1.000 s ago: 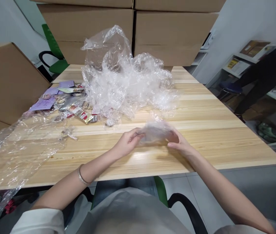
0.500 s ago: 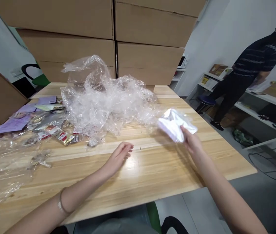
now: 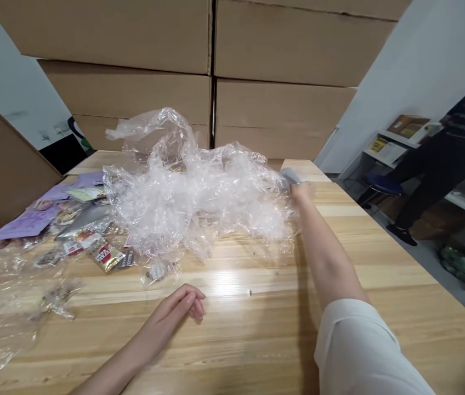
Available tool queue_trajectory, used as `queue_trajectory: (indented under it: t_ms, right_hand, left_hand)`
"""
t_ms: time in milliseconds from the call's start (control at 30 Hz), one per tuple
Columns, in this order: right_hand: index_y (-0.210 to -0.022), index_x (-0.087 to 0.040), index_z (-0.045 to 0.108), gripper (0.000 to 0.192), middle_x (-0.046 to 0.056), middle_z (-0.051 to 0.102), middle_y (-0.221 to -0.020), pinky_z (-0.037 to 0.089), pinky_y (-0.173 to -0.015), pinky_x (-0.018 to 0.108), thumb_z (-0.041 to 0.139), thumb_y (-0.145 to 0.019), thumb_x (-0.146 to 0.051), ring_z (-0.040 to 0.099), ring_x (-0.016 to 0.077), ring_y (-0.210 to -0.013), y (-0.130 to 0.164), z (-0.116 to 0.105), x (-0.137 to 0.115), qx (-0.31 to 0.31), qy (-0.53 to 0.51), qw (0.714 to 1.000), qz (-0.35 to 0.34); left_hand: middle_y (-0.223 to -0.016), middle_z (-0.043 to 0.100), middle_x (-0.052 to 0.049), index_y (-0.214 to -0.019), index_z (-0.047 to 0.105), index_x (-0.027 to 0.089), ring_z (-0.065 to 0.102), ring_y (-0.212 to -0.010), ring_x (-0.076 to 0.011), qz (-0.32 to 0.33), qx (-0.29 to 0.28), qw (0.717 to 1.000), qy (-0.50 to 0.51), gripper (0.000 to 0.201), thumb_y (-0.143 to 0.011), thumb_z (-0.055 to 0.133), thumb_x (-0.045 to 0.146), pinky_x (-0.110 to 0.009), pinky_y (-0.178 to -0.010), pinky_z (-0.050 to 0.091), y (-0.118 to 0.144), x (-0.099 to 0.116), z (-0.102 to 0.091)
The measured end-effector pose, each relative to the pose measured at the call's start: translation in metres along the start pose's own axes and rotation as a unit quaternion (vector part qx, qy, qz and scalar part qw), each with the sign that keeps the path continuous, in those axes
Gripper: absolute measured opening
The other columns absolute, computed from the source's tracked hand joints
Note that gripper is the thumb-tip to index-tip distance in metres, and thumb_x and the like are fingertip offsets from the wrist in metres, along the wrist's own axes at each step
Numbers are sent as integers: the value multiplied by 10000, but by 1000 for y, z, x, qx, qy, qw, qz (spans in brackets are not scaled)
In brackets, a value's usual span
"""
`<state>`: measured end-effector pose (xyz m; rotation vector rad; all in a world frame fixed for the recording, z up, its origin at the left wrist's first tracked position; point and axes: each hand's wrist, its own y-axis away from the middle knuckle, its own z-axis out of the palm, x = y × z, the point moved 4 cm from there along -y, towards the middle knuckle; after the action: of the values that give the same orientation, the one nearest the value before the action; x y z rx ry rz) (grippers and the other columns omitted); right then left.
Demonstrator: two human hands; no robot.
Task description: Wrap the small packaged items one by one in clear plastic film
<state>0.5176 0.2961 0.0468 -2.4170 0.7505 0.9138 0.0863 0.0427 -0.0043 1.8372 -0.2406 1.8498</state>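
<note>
- Progress, judged from the layout: right hand [image 3: 301,191] is stretched far out w/ a small pale packet [image 3: 290,175] at the right edge of the crumpled clear plastic heap [image 3: 199,197]; packet looks not yet set down.
- Grip, right: fingers seem closed round the packet, held just above the tabletop [image 3: 372,258], touching or just beside the heap's edge (can't tell which, it's blurred).
- Grip, left: left hand [image 3: 177,310] is loose and holds nothing, fingers lightly curled, resting on the tabletop nr the front edge, well apart from the packet.
- Left to sort, as far as visible: snack sachets [image 3: 105,255] and purple cards [image 3: 30,219] lie scattered at the heap's left; another clear plastic sheet [image 3: 6,307] spreads over the near-left corner.
- Around: cardboard boxes [image 3: 216,66] stacked behind; another person [image 3: 450,159] stands at the shelves, far right.
</note>
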Motion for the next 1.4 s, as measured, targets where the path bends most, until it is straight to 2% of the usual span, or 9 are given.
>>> queue_trajectory:
  t_ms: [167, 400, 633, 733, 867, 1000, 1100, 1167, 1400]
  right_hand:
    - [-1271, -7, 540, 432, 300, 408, -1432, 302, -1073, 485, 561, -892, -213, 379, 361, -1344, 22, -37, -6, -4, 121, 993, -13]
    - [-722, -205, 639, 389, 62, 674, -771, 436, -676, 338, 497, -891, -525, 617, 227, -737, 145, -89, -20, -250, 126, 952, -122]
    - [-1054, -217, 586, 414, 91, 646, -1008, 461, -837, 420, 627, -833, -564, 604, 263, -938, 250, -75, -134, -31, -39, 893, -447]
    - [-1223, -211, 545, 632, 146, 596, -1232, 374, -1007, 547, 658, -786, -653, 521, 343, -1181, 248, -45, -191, 17, -62, 880, -471]
    - [-1069, -227, 609, 354, 96, 652, -1076, 396, -1002, 548, 401, -999, -505, 579, 288, -1109, 250, -29, -231, -13, -137, 884, -448]
    - [-1010, -259, 611, 251, 67, 603, -1258, 383, -1073, 490, 380, -1011, -355, 451, 241, -1344, 315, -62, -214, -96, -205, 783, -580]
    - [-918, -249, 633, 217, 54, 631, -1262, 386, -1094, 442, 421, -963, -258, 419, 226, -1381, 383, -80, -172, -323, -129, 634, -690]
    - [-859, -236, 648, 203, 59, 661, -1205, 383, -1093, 442, 454, -917, -223, 488, 235, -1306, 414, -83, -142, -441, -64, 588, -675]
    - [-629, -202, 589, 198, 17, 602, -716, 484, -838, 342, 568, -826, -185, 555, 166, -732, 460, -63, -97, -579, 38, 574, -578]
  left_hand:
    - [-792, 651, -33, -953, 648, 175, 623, -711, -167, 8, 33, 999, 15, 401, -919, 566, 566, -312, -715, 480, -6, 2, -6]
    - [-755, 634, -20, -939, 653, 164, 610, -672, -146, 26, 36, 999, 12, 385, -913, 579, 541, -290, -670, 479, 0, 1, 4]
    - [-713, 609, -10, -918, 652, 152, 573, -621, -124, 51, 20, 998, 8, 367, -895, 590, 512, -268, -613, 466, 1, -2, 15]
    - [-682, 606, -6, -899, 667, 149, 570, -604, -122, 56, 23, 998, 15, 367, -865, 625, 512, -259, -593, 462, 4, -3, 17]
    - [-660, 636, -16, -854, 702, 138, 594, -587, -129, 79, 57, 992, 78, 339, -792, 723, 470, -256, -587, 467, 6, 6, 9]
    - [-790, 697, -42, -914, 688, 155, 662, -707, -152, 108, 121, 976, 147, 283, -834, 675, 426, -279, -701, 522, 12, 22, -24]
    - [-907, 733, -92, -966, 689, 139, 696, -836, -190, 72, 136, 955, 252, 304, -907, 571, 413, -327, -820, 548, 25, 30, -57]
    - [-976, 740, -150, -1005, 696, 100, 709, -910, -243, 17, 102, 946, 308, 482, -952, 452, 512, -389, -878, 551, 38, 31, -74]
    - [-1199, 677, -257, -1193, 639, 49, 676, -1066, -398, -75, 52, 962, 256, 991, -806, 258, 878, -527, -895, 545, 79, 34, -93]
